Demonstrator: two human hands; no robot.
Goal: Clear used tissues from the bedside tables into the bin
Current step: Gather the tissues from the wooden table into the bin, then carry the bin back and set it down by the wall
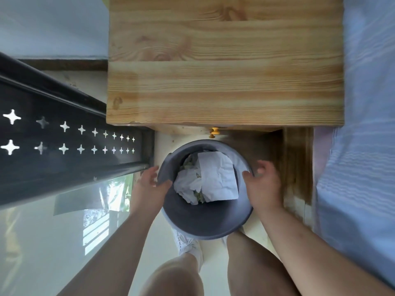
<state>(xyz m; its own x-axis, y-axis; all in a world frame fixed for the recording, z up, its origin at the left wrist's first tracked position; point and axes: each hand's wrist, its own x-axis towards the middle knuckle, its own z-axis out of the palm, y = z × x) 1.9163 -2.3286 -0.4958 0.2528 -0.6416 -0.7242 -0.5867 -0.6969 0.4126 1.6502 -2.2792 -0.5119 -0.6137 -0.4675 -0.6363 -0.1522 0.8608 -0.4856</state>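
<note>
Gripping the round dark grey plastic bin (205, 216) at its rim, both hands are seen at the lower centre of the frame. The left hand (149, 189) is closed on the left edge, thumb hooked inside the rim and fingers outside; the right hand (265, 186) is set against the right edge, thumb over the rim, though its fingers are blurred and how firmly they are closed cannot be told. The bin is held or stood just below the front of the pale pine bedside table (224, 60), beneath a small yellow wooden drawer knob (214, 132). Inside it, crumpled white tissues (205, 180) are piled, with some greenish scraps half buried among them. No tissue is visible on the wooden top, so this table is judged cleared (any other table lies outside the frame).

The tissues are likely soft, very light and easily compressed — they can be pinched anywhere, but loose ones could be lifted out by a draught or a tilt. The bin itself is judged rigid, smooth and light, so it is best taken by two opposite points of the rim — as is done now — and kept level. A blue-striped bedsheet (367, 124) fills the right of the frame; a black perforated metal rail (64, 133) crosses the left.
</note>
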